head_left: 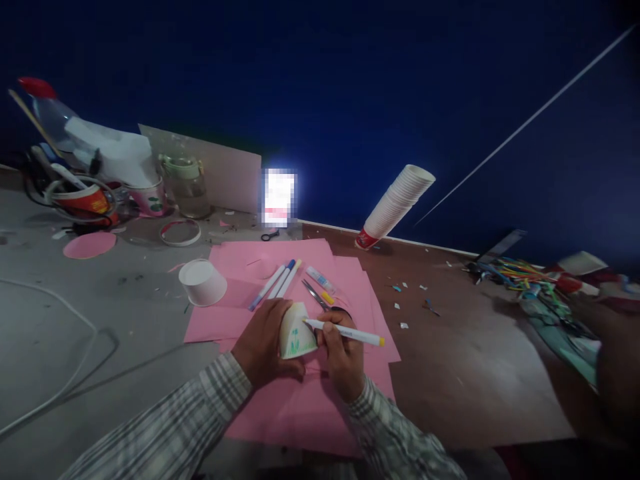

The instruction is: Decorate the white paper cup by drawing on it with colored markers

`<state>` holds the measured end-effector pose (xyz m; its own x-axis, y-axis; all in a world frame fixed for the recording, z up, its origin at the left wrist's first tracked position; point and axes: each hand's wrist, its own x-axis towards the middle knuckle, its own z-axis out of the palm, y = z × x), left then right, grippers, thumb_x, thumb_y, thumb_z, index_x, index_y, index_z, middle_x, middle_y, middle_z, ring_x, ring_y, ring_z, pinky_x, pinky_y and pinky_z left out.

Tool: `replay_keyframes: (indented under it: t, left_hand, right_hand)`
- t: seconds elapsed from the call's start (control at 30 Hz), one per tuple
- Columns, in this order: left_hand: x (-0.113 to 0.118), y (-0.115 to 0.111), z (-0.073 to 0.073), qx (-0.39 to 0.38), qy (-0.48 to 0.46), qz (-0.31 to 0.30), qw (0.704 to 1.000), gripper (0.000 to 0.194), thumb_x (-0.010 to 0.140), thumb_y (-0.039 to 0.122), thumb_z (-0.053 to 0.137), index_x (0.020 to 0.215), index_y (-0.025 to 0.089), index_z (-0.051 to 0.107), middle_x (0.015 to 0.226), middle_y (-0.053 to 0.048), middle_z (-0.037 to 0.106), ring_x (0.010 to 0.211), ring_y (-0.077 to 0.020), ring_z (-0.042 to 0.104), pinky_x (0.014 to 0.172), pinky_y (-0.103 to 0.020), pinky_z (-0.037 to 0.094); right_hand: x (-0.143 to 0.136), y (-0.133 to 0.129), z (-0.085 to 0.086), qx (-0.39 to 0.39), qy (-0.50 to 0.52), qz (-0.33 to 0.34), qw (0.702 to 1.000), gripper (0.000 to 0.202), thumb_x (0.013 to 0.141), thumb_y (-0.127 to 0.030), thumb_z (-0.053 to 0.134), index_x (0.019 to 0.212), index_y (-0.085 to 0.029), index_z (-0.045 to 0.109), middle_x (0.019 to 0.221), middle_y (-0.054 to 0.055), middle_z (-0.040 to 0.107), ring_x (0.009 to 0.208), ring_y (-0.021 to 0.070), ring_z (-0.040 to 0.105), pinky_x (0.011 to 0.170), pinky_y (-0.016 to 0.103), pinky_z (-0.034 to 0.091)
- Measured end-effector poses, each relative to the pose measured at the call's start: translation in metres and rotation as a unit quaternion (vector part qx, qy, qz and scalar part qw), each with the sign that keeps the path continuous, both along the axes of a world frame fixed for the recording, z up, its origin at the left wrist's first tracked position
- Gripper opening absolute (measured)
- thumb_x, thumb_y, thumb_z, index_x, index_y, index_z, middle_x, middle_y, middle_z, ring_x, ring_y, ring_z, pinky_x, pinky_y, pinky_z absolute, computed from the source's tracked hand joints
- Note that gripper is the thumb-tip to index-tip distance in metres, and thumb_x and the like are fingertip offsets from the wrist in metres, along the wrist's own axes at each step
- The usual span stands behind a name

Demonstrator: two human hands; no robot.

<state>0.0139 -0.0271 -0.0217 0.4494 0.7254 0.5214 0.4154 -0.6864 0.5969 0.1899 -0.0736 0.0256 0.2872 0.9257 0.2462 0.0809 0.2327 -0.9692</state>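
My left hand (pixel 267 343) is wrapped round a white paper cup (pixel 299 333) with a green plant drawing on its side. My right hand (pixel 343 353) grips a yellow felt-tip marker (pixel 357 331), its tip at the cup's wall. Under both hands lie overlapping pink paper sheets (pixel 300 427). Just beyond them, several markers (pixel 280 283) lie side by side, and a pair of scissors (pixel 316 293) rests partly behind my right hand. By the scissors are a yellow cap (pixel 327 298) and a small clear labelled case (pixel 320 279). An upside-down white cup (pixel 203 283) stands to the left.
A tall leaning stack of paper cups (pixel 397 205) stands by the blue wall. At back left are a glass jar (pixel 185 187) and a red cup of tools (pixel 85 200). A white cable (pixel 75 320) crosses the left. Coloured strips (pixel 520 277) lie right, near another person's arm (pixel 620 353).
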Motion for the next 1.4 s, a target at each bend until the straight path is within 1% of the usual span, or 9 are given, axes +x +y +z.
replay_keyframes:
  t: [0.1, 0.2, 0.37, 0.53, 0.7, 0.9, 1.2, 1.3, 1.4]
  left_hand:
    - [0.0024, -0.0005, -0.0068, -0.008, -0.017, 0.016, 1.000, 0.132, 0.042, 0.073, 0.099, 0.148, 0.016, 0.046, 0.131, -0.021, 0.064, 0.118, -0.0440, 0.065, 0.105, -0.066, 0.055]
    - [0.0033, -0.0003, -0.0101, 0.002, -0.034, 0.021, 0.999, 0.131, 0.043, 0.075, 0.097, 0.147, 0.014, 0.047, 0.130, -0.022, 0.065, 0.119, -0.0448, 0.065, 0.105, -0.065, 0.055]
    - [0.0024, -0.0005, -0.0074, -0.015, -0.018, 0.011, 1.000, 0.125, 0.048, 0.078, 0.094, 0.146, 0.016, 0.049, 0.131, -0.022, 0.065, 0.120, -0.0453, 0.064, 0.105, -0.067, 0.054]
    - [0.0034, -0.0004, -0.0101, 0.005, -0.028, 0.019, 0.999, 0.131, 0.042, 0.076, 0.097, 0.147, 0.016, 0.047, 0.129, -0.021, 0.065, 0.117, -0.0443, 0.065, 0.104, -0.067, 0.055]
    - [0.0041, -0.0011, -0.0102, 0.014, -0.033, 0.015, 0.999, 0.130, 0.045, 0.077, 0.096, 0.148, 0.015, 0.045, 0.130, -0.022, 0.064, 0.118, -0.0444, 0.064, 0.104, -0.066, 0.056]
    - [0.0043, -0.0025, -0.0097, -0.010, -0.020, 0.027, 0.999, 0.130, 0.041, 0.068, 0.101, 0.147, 0.016, 0.047, 0.131, -0.021, 0.064, 0.119, -0.0450, 0.064, 0.105, -0.067, 0.055]
    - [0.0033, -0.0017, -0.0073, -0.013, -0.026, 0.016, 0.999, 0.131, 0.041, 0.071, 0.101, 0.147, 0.015, 0.048, 0.130, -0.023, 0.064, 0.118, -0.0457, 0.064, 0.104, -0.067, 0.056]
    - [0.0036, -0.0016, -0.0083, -0.022, -0.026, 0.025, 0.999, 0.130, 0.039, 0.067, 0.102, 0.146, 0.015, 0.050, 0.130, -0.022, 0.064, 0.118, -0.0458, 0.064, 0.104, -0.067, 0.056]
    - [0.0039, -0.0012, -0.0108, -0.024, -0.023, 0.025, 0.999, 0.128, 0.041, 0.069, 0.101, 0.146, 0.016, 0.050, 0.131, -0.021, 0.064, 0.119, -0.0456, 0.064, 0.105, -0.067, 0.055]
  right_hand:
    - [-0.0004, 0.0002, 0.0007, 0.001, 0.005, 0.004, 1.000, 0.035, 0.099, -0.055, 0.060, 0.092, -0.022, 0.068, 0.059, -0.004, 0.052, 0.052, 0.0140, 0.048, 0.050, 0.025, 0.044]
    - [-0.0008, 0.0000, 0.0026, -0.001, 0.016, 0.007, 1.000, 0.036, 0.098, -0.056, 0.062, 0.092, -0.021, 0.068, 0.059, -0.005, 0.052, 0.051, 0.0136, 0.048, 0.050, 0.025, 0.044]
    - [-0.0005, 0.0000, 0.0025, -0.011, 0.020, 0.005, 1.000, 0.039, 0.097, -0.059, 0.063, 0.090, -0.020, 0.069, 0.059, -0.004, 0.052, 0.052, 0.0129, 0.047, 0.050, 0.024, 0.042]
    - [-0.0005, -0.0001, 0.0015, -0.013, 0.014, -0.002, 1.000, 0.041, 0.097, -0.060, 0.063, 0.090, -0.020, 0.069, 0.059, -0.004, 0.053, 0.052, 0.0127, 0.047, 0.050, 0.024, 0.043]
    - [-0.0012, -0.0003, 0.0030, -0.014, 0.009, 0.001, 1.000, 0.042, 0.097, -0.061, 0.063, 0.089, -0.020, 0.069, 0.059, -0.004, 0.052, 0.052, 0.0129, 0.046, 0.048, 0.023, 0.042]
    - [-0.0008, -0.0002, 0.0038, -0.009, -0.006, 0.000, 1.000, 0.041, 0.098, -0.060, 0.061, 0.090, -0.020, 0.068, 0.059, -0.004, 0.051, 0.051, 0.0131, 0.046, 0.048, 0.024, 0.042]
    - [-0.0012, -0.0002, 0.0038, -0.009, 0.002, 0.006, 1.000, 0.037, 0.098, -0.056, 0.061, 0.090, -0.020, 0.068, 0.058, -0.005, 0.050, 0.051, 0.0131, 0.046, 0.048, 0.024, 0.041]
    - [-0.0009, -0.0002, 0.0036, -0.011, -0.004, 0.001, 1.000, 0.038, 0.098, -0.056, 0.061, 0.090, -0.020, 0.068, 0.058, -0.004, 0.051, 0.051, 0.0131, 0.047, 0.049, 0.024, 0.042]
    - [-0.0008, 0.0000, 0.0036, -0.011, -0.010, 0.000, 1.000, 0.038, 0.098, -0.056, 0.061, 0.089, -0.020, 0.068, 0.059, -0.004, 0.052, 0.052, 0.0133, 0.048, 0.049, 0.024, 0.043]
